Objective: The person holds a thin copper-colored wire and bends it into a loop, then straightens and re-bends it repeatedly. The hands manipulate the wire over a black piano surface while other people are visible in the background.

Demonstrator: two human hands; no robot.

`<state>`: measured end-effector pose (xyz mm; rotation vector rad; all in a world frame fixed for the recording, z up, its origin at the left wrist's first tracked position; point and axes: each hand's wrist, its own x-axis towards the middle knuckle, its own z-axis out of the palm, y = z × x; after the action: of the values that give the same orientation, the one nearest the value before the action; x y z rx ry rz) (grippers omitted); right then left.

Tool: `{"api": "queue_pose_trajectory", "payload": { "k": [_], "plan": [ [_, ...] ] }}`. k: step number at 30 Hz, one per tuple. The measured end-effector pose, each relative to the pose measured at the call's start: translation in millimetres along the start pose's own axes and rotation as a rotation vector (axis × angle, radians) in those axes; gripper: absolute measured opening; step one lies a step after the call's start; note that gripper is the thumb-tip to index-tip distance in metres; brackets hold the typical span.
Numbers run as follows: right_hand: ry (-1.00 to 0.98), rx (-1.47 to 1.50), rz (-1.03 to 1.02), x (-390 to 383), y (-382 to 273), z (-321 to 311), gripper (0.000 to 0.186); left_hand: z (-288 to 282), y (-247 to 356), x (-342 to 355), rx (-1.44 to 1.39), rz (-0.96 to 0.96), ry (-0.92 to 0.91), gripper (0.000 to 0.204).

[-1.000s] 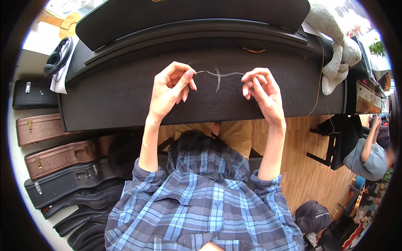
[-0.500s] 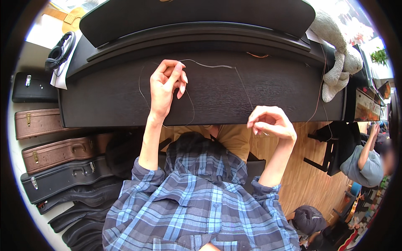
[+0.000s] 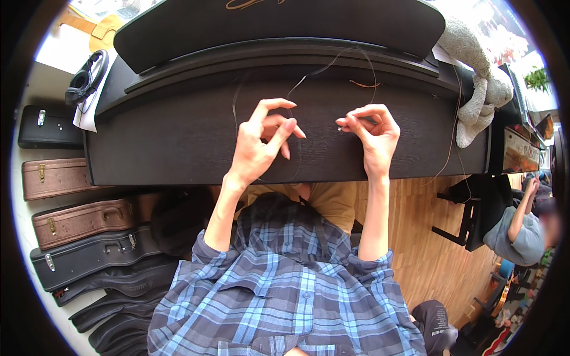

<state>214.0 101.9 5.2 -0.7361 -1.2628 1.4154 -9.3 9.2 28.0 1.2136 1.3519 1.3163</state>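
I find my right grip (image 3: 375, 133) pinching the string (image 3: 300, 81), apparently steadying its loop beyond; left grip (image 3: 260, 141) half-curled, hold indeterminate.

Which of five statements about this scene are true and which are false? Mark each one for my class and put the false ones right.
1. The right hand pinches a small shiny piece. True.
2. Both hands wear gloves. False: the right hand and the left hand are bare.
3. In the picture, the string loops higher than both hands. True.
4. The headphones lie by the right edge of the picture. False: the headphones are on the left.
5. The shirt is plain red. False: the shirt is blue and dark plaid.
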Motion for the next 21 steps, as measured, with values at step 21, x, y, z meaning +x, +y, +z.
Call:
{"api": "queue_pose_trajectory", "payload": {
  "k": [21],
  "plan": [
    [-0.267,-0.123,-0.045,-10,-3,3,0.017,-28,24,27,0.604,0.309,0.487,0.049]
  ]
}}
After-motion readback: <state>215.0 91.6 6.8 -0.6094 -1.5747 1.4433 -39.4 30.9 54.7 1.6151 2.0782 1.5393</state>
